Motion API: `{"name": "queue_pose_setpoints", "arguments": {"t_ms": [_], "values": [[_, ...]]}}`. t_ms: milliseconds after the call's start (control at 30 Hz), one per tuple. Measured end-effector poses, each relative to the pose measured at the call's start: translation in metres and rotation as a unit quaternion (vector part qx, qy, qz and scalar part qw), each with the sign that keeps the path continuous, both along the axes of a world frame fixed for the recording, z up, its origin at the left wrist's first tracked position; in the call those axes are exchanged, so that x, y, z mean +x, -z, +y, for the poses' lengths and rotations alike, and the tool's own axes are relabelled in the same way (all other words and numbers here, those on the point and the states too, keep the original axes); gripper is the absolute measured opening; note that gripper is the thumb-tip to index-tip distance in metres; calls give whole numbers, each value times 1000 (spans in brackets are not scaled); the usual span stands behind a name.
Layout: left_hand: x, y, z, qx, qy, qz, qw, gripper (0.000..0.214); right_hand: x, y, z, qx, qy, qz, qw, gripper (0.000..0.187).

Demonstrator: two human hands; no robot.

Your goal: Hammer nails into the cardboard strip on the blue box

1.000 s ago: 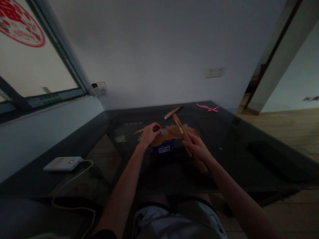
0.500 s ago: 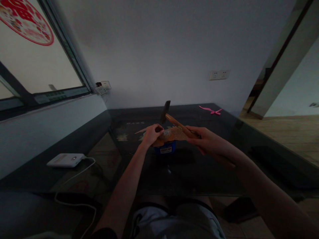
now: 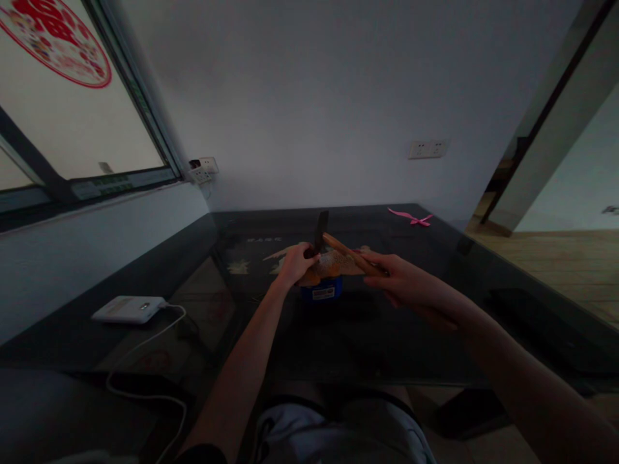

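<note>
My right hand is wrapped round the wooden handle of a hammer. The dark hammer head sits just above my left hand's fingertips; I cannot tell if it touches anything. My left hand is closed in a pinch at the left part of a tan, speckled, irregular piece. Whatever its fingers hold is too small to make out. Under the tan piece stands a blue container with a pale label, on the dark table.
A white power bank with a white cable lies on the table's left. Far right on the table is a pink ribbon, and a dark flat object lies at the near right. Behind rises a wall with sockets.
The hammer head has come down toward my left fingertips, and its handle lies lower over the tan piece. My left hand stays at the same spot on the piece.
</note>
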State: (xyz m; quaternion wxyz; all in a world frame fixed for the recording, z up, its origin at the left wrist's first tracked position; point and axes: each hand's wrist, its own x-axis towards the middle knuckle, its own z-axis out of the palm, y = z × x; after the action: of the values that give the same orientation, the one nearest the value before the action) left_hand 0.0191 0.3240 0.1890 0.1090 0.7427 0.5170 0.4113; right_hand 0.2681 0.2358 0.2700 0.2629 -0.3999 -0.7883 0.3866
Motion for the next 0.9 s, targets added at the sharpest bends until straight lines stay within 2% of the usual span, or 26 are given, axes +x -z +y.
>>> {"name": "queue_pose_setpoints", "arguments": {"t_ms": [233,533,767,900], "values": [[-1,-1,0,-3,16,-4,1000,3,3,4,1,-9,8,34,999,41],[-1,1,3,-14,-1,4,1000,6,1,3,-4,1,3,-44,999,52],[1,-3,-1,-18,5,13,1000,6,2,-3,-4,10,-11,-47,999,51],[0,-1,0,-30,-19,21,999,9,-1,-3,-6,7,-13,-75,997,55]]}}
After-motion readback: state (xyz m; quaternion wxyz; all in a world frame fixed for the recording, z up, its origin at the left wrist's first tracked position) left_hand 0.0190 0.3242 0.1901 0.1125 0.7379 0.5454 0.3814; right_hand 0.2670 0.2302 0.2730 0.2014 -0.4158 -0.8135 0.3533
